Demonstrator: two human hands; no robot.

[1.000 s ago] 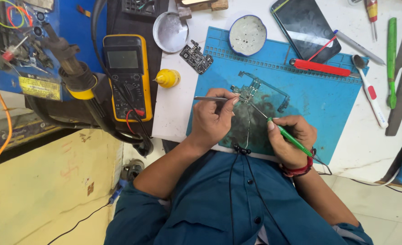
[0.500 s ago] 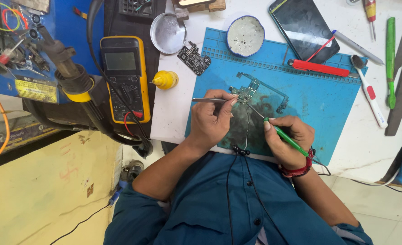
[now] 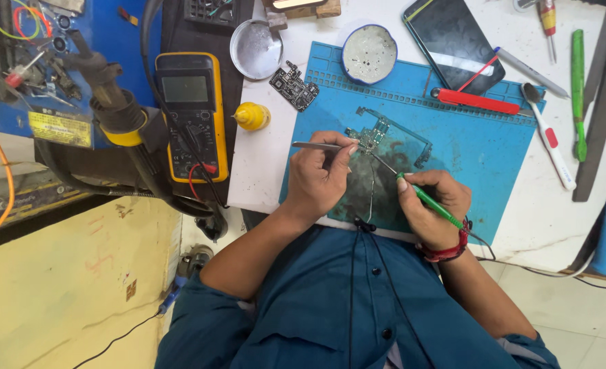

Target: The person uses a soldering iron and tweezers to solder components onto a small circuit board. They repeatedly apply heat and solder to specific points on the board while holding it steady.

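Left hand (image 3: 320, 179) pinches tweezers (image 3: 317, 145) beside the circuit board (image 3: 378, 137); right hand (image 3: 429, 205) grips a green iron (image 3: 429, 203), seemingly touching it.

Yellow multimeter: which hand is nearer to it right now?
Left. The left hand, holding tweezers, is on the mat's near-left part, just right of the multimeter. The right hand, with the green tool, is farther right.

A white worktop (image 3: 269, 171) stands above a pale tiled floor (image 3: 576, 307), evenly lit, with a yellowish surface (image 3: 57, 287) alongside.
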